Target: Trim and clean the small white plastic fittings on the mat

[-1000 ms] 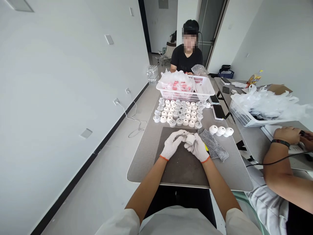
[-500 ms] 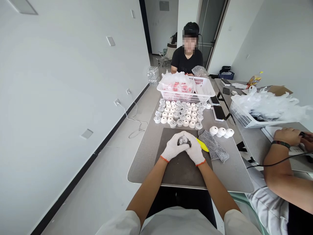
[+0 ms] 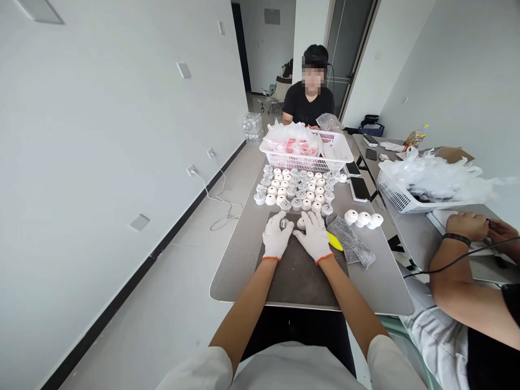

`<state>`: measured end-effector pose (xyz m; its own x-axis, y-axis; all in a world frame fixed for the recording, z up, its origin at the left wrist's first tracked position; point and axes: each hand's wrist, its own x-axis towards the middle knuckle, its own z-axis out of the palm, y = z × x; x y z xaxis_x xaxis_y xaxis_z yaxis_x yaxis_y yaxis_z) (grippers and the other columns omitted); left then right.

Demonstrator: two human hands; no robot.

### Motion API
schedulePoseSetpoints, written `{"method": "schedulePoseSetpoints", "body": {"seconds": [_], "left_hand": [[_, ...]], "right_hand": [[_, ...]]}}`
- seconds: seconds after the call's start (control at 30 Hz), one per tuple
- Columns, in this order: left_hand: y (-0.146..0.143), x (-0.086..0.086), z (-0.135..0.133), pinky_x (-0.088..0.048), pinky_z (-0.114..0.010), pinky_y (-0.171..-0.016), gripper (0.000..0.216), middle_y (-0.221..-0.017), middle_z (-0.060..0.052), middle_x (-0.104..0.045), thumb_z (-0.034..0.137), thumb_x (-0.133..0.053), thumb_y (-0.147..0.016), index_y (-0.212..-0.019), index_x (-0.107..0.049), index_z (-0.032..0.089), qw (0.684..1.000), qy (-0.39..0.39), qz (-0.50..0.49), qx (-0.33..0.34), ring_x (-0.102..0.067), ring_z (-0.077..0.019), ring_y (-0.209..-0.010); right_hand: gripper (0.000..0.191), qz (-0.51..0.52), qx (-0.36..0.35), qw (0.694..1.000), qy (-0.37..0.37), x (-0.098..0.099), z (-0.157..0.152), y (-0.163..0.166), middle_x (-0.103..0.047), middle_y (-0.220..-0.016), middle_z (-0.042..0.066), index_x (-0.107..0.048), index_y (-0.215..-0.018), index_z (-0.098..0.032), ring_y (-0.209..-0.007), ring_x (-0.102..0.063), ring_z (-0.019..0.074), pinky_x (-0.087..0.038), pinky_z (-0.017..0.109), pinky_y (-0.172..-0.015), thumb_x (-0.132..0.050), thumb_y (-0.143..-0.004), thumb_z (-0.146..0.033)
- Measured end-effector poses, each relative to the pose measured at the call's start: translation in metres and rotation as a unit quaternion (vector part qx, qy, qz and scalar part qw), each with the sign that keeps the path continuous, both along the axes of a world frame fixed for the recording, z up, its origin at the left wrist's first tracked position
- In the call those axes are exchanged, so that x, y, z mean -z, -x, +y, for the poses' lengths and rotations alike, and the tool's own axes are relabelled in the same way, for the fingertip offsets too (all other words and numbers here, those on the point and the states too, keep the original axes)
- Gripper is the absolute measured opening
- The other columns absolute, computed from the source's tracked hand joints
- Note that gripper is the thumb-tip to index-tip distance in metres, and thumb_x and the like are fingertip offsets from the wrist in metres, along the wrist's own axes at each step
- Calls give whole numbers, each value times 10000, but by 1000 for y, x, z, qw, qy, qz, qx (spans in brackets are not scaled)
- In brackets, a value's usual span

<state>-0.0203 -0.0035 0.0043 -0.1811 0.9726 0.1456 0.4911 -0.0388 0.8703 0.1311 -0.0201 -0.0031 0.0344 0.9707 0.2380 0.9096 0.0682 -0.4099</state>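
Observation:
My left hand (image 3: pixel 278 237), in a white knit glove with an orange cuff, curls round a small grey-faced round part (image 3: pixel 283 223) at the far edge of the dark mat (image 3: pixel 298 276). Beside it, my gloved right hand (image 3: pixel 313 237) has its fingers over a white ribbed round part (image 3: pixel 301 223), mostly hidden by the glove. The two hands are slightly apart. Just beyond them stand rows of similar parts (image 3: pixel 272 199), some white with a hole on top, others grey-faced. A yellow toothed tool (image 3: pixel 335 241) lies right of my right hand, partly against a grey knit cloth (image 3: pixel 352 244).
Three white parts (image 3: pixel 363 219) sit at the right. Behind the rows, a white basket (image 3: pixel 309 161) holds plastic bags with red items. Phones (image 3: pixel 359 189) lie nearby. A co-worker sits opposite; another person's arms (image 3: pixel 459 265) rest at the side table by a bag-filled basket (image 3: pixel 396 192).
My hands were together around a grey-faced round part over the mat. They have moved apart and forward to the mat's far edge, each now at its own part. The view has shifted slightly.

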Motion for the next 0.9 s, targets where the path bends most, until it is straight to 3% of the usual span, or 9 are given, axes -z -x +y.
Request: {"method": "schedulePoseSetpoints", "body": {"seconds": [0.07,0.13,0.23,0.33,0.4,0.53,0.7,0.8,0.9], "left_hand": [[0,-2,-1,-392,-436,-1118,428,-1348,-58,-639,346,-675,-845,-1268,-650,288,1000,8,22,6,-565,-255,-1283],[0,-3,-1,-392,-443,-1118,385,-1344,-57,-640,372,-637,-882,-1258,-652,293,1000,14,8,-5,-580,-251,-1265],[1,0,-1,-390,-437,-1125,356,-1344,-65,-637,400,-576,-930,-1257,-648,280,1000,4,-23,-19,-588,-244,-1260],[1,4,-2,-405,-427,-1111,349,-1335,-82,-630,389,-577,-932,-1248,-643,256,998,-47,-17,-46,-587,-244,-1257],[-1,7,-2,-431,-415,-1079,324,-1311,-92,-636,369,-591,-927,-1220,-652,245,994,-98,0,-57,-595,-241,-1237],[-5,10,-6,-476,-395,-1004,288,-1273,-115,-644,331,-625,-912,-1176,-672,226,979,-189,45,-52,-613,-243,-1182],[-3,7,-12,-515,-342,-945,200,-1195,-125,-656,279,-625,-914,-1076,-699,189,954,-297,27,-41,-646,-200,-1072],[-1,2,-18,-515,-324,-946,149,-1072,-87,-708,246,-580,-935,-999,-705,195,949,-313,5,49,-664,-177,-1020],[-3,-3,-22,-497,-320,-965,192,-1028,-52,-737,268,-537,-957,-1006,-714,214,958,-240,-25,157,-666,-164,-985]], "right_hand": [[646,-39,14,999,20,-1,7,4,-507,-1478,145,-500,-1492,-169,-1470,-308,365,-141,566,-1229,-665,-899,-363],[616,-19,26,999,22,-2,10,6,-578,-1385,160,-537,-1456,-147,-1405,-408,343,-145,549,-1230,-670,-887,-341],[663,172,42,984,-12,-6,8,4,-567,-1394,144,-565,-1409,-168,-1360,-454,314,-260,497,-1210,-720,-814,-415],[637,444,15,896,-14,-13,0,0,-596,-1358,129,-552,-1387,-186,-1269,-542,279,-410,480,-1123,-575,-878,-568],[642,546,-22,837,24,-19,-6,-4,-667,-1206,139,-580,-1340,-177,-1130,-620,265,-496,487,-1022,-386,-947,-646],[687,601,-53,794,71,-25,-14,-6,-695,-933,119,-655,-1210,-173,-969,-645,244,-553,458,-902,-295,-957,-700],[594,617,-52,782,65,-26,-17,-2,-686,-910,105,-667,-1147,-177,-937,-646,221,-564,422,-847,-352,-963,-645],[498,624,-46,778,54,-24,-18,0,-696,-983,101,-649,-1143,-190,-1002,-660,227,-572,401,-817,-454,-935,-598],[437,626,-38,778,35,-22,-18,3,-695,-1133,90,-614,-1181,-214,-1093,-655,227,-576,387,-842,-562,-880,-527]]}}
